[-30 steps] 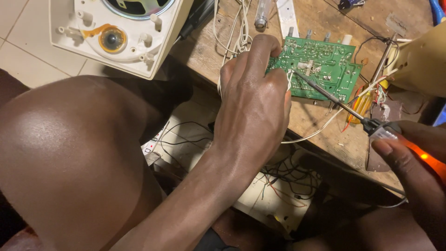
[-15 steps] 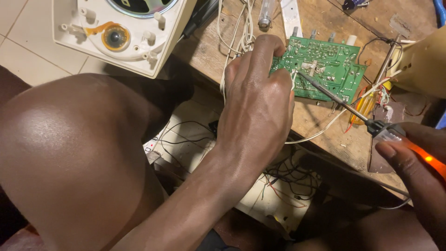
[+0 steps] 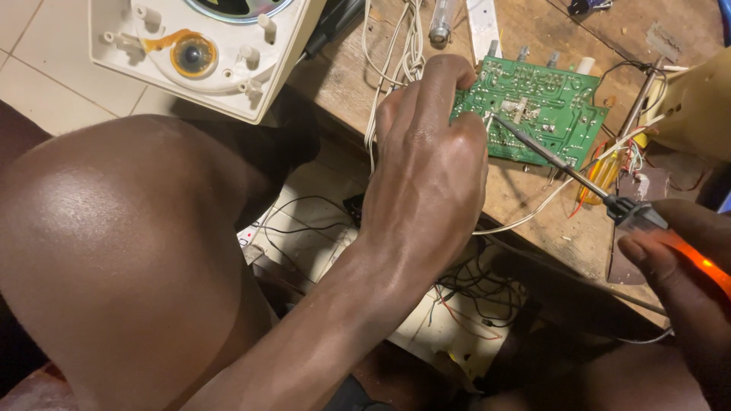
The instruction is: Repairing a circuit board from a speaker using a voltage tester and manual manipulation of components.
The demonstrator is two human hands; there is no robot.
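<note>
The left hand [image 3: 426, 175] grips the green circuit board [image 3: 544, 106] at its edge, steadying it on the wooden surface [image 3: 533, 213]. The right hand [image 3: 678, 262], fingers closed on the soldering iron [image 3: 579, 179], sets its tip on the board.

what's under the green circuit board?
The green circuit board lies on the wooden bench, held at its near-left edge by the left hand. White wires emerge from beneath it. The bench directly below it, and whatever the hand covers, is hidden.
</note>
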